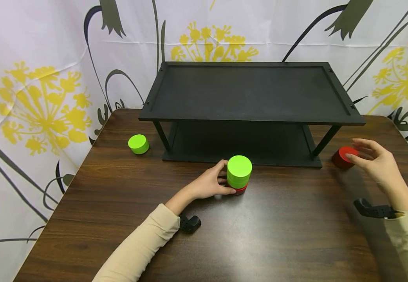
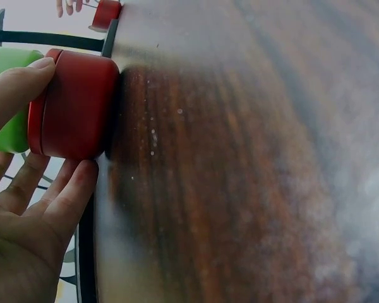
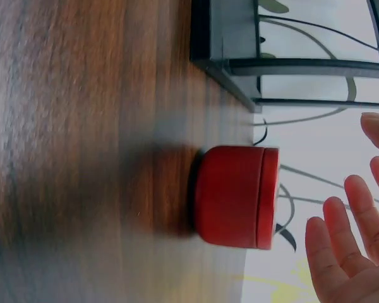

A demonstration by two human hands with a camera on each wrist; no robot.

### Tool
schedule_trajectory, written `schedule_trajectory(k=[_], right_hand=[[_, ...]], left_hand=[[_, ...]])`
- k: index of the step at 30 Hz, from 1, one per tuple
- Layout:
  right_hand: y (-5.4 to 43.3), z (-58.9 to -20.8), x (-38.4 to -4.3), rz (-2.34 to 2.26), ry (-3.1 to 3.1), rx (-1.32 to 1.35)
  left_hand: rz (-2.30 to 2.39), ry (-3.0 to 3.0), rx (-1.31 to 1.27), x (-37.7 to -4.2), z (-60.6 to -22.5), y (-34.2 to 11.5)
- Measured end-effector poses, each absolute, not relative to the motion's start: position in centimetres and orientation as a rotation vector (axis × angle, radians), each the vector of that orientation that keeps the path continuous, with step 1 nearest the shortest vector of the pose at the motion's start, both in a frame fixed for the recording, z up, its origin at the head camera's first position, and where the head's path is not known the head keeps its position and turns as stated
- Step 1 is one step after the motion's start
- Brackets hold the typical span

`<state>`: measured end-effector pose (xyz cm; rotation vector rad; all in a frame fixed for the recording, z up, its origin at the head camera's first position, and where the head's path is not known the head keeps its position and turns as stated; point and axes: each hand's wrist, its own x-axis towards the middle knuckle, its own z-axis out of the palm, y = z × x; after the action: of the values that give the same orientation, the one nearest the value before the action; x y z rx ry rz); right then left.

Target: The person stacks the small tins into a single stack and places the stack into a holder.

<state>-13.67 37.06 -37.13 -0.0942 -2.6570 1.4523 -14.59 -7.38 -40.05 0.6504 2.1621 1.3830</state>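
the left hand (image 1: pixel 209 182) gripped a red tin (image 2: pixel 79 107) under a green tin (image 1: pixel 239 168), inside the edges of the table (image 1: pixel 278 235); the right hand (image 1: pixel 380 164), fingers (image 3: pixel 322 249) parted, hovered by a second red tin (image 3: pixel 230 199) near the far right corner.

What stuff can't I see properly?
Head view: the top of the held red tin, under the green tin.
Head view: the lower back of the shelf, behind its top board.
Left wrist view: one end of that green tin, past the left edge.
Right wrist view: part of the right hand, past the right edge.
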Motion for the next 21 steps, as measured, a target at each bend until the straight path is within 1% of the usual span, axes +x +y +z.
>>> schedule_trajectory(k=[10, 15, 21], right_hand=[[37.5, -37.8, -13.8, 1.364, -2.706, -0.131], [37.7, -38.2, -13.8, 1.406, -2.689, -0.152], [38.0, -38.7, -13.8, 1.392, -2.681, -0.235]], left_hand=[[1.385, 2.166, 0.654, -14.6, -40.0, -7.4], [1.383, 2.165, 0.648, -14.6, -40.1, -7.5], [1.381, 2.159, 0.651, -14.6, -40.1, -7.5]])
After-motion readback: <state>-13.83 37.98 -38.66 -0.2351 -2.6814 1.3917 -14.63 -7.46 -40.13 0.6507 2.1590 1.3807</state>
